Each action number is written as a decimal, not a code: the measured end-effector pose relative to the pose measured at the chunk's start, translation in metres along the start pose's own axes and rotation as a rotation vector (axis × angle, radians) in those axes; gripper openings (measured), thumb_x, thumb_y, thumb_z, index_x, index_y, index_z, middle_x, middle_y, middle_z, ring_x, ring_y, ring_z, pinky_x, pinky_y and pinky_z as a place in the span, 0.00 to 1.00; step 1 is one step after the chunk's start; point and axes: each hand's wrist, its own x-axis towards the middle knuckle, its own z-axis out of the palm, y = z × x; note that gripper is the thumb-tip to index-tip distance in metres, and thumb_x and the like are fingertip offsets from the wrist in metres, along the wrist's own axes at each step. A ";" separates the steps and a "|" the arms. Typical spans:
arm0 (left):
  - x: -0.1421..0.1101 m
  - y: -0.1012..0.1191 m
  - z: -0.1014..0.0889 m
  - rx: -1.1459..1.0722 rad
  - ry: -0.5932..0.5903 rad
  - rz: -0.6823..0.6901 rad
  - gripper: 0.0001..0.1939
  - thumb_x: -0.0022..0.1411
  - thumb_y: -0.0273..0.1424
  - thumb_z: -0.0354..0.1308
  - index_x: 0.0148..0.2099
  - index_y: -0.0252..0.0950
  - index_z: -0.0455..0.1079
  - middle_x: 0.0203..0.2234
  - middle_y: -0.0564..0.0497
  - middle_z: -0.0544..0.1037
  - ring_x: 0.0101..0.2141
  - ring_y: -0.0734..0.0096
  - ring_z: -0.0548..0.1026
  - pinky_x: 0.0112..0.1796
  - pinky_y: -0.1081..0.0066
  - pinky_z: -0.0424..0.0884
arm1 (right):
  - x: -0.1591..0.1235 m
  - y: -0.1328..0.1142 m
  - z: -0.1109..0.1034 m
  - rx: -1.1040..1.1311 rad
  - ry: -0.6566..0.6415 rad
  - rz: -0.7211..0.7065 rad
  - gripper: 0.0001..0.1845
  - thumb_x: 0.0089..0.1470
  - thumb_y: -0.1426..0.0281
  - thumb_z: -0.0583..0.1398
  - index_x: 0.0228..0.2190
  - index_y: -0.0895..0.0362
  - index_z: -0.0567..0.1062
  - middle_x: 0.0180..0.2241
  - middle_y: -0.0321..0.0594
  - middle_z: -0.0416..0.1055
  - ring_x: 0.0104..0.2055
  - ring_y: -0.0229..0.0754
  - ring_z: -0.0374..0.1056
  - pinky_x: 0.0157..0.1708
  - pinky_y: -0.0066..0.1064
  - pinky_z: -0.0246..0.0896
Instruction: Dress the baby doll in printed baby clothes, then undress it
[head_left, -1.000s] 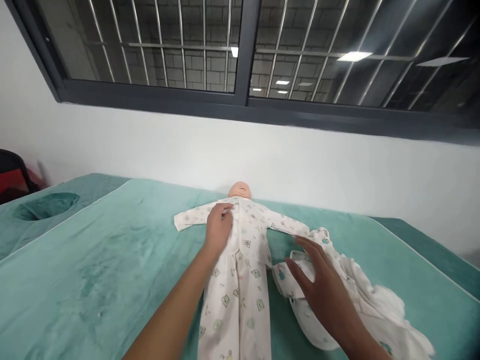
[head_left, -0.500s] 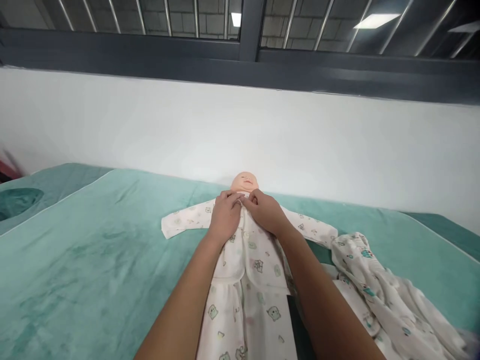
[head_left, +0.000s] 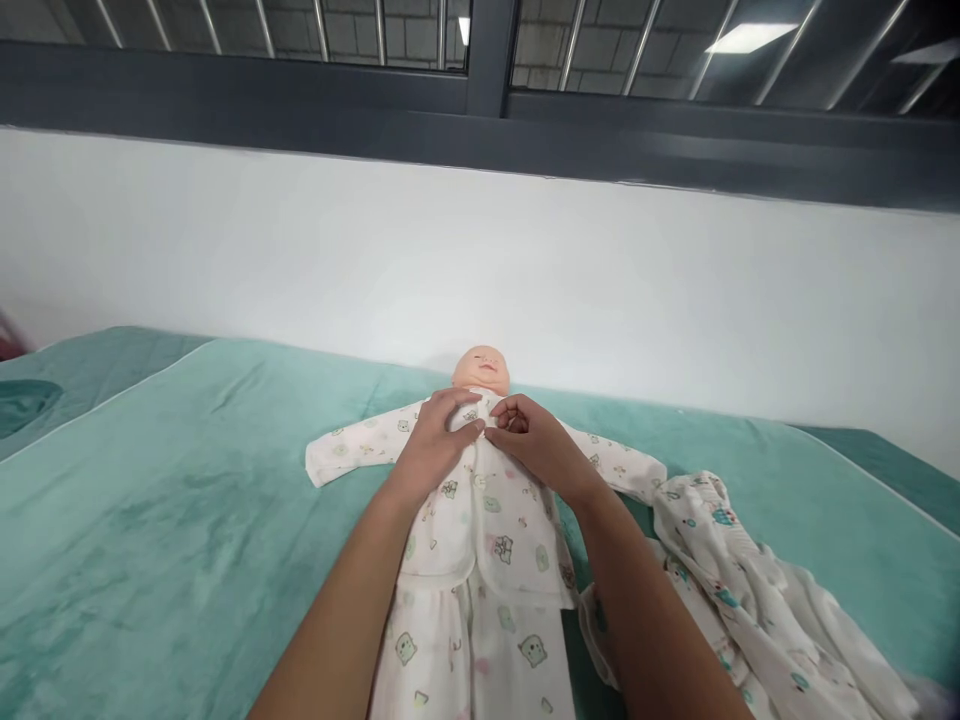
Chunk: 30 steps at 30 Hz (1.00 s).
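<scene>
A baby doll point(head_left: 481, 368) lies on its back in a white baby jacket point(head_left: 517, 545) printed with small animals, its sleeves spread to both sides. White printed trousers point(head_left: 439, 650) cover the area below the jacket. On the upper chest, my left hand point(head_left: 444, 428) rests with fingers stretched out and apart from the thumb, whose tip touches the front opening. My right hand point(head_left: 531, 438) is curled opposite it, thumb and finger pinching at the jacket's front edge. Both thumb tips nearly meet just below the collar. The fastening between them is too small to make out.
A crumpled heap of white printed baby clothes point(head_left: 757, 590) lies to the right of the doll. Everything rests on a green plush cover point(head_left: 210, 520). Behind the doll's head rises a white wall point(head_left: 450, 260), with a dark window frame point(head_left: 300, 95) and metal bars above.
Both hands have moved from the collar slightly down the jacket front. My left fingers have opened away from the thumb. More of the doll's head and collar shows, and the view has shifted slightly.
</scene>
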 end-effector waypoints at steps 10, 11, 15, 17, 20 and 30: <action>0.007 -0.005 0.006 0.206 0.062 0.088 0.15 0.67 0.34 0.48 0.50 0.40 0.71 0.54 0.49 0.71 0.56 0.66 0.65 0.59 0.63 0.56 | 0.011 0.006 0.019 -0.046 0.351 -0.066 0.08 0.53 0.63 0.57 0.28 0.54 0.70 0.28 0.35 0.69 0.31 0.39 0.64 0.33 0.31 0.57; 0.008 -0.006 0.007 0.230 0.060 0.097 0.15 0.67 0.34 0.47 0.50 0.40 0.72 0.54 0.49 0.71 0.56 0.66 0.65 0.59 0.63 0.56 | 0.012 0.006 0.021 -0.077 0.406 -0.115 0.07 0.53 0.64 0.56 0.29 0.54 0.70 0.29 0.36 0.70 0.32 0.40 0.64 0.34 0.31 0.58; 0.010 -0.011 0.008 0.295 0.059 0.099 0.18 0.67 0.32 0.45 0.53 0.40 0.71 0.57 0.49 0.69 0.57 0.63 0.63 0.60 0.59 0.56 | 0.015 0.002 0.023 -0.254 0.385 -0.182 0.07 0.53 0.63 0.57 0.28 0.54 0.68 0.30 0.36 0.70 0.31 0.40 0.64 0.33 0.31 0.57; 0.010 -0.014 0.008 0.319 0.051 0.094 0.19 0.67 0.30 0.44 0.54 0.40 0.70 0.58 0.49 0.68 0.57 0.62 0.62 0.59 0.57 0.56 | 0.018 -0.002 0.021 -0.351 0.283 -0.102 0.11 0.51 0.60 0.58 0.25 0.53 0.66 0.26 0.34 0.69 0.29 0.40 0.62 0.31 0.31 0.55; 0.011 -0.015 0.008 0.345 0.024 0.106 0.21 0.65 0.28 0.44 0.55 0.41 0.70 0.58 0.48 0.67 0.57 0.61 0.62 0.58 0.56 0.57 | 0.023 -0.007 0.020 -0.468 0.205 -0.031 0.13 0.50 0.60 0.57 0.21 0.53 0.64 0.23 0.34 0.67 0.26 0.39 0.59 0.27 0.31 0.50; 0.009 -0.015 0.008 0.330 0.038 0.095 0.21 0.65 0.27 0.42 0.53 0.44 0.71 0.57 0.49 0.67 0.57 0.59 0.62 0.58 0.53 0.56 | 0.025 0.003 0.019 -0.291 0.281 -0.098 0.10 0.50 0.66 0.53 0.20 0.54 0.65 0.20 0.31 0.62 0.26 0.37 0.55 0.27 0.29 0.48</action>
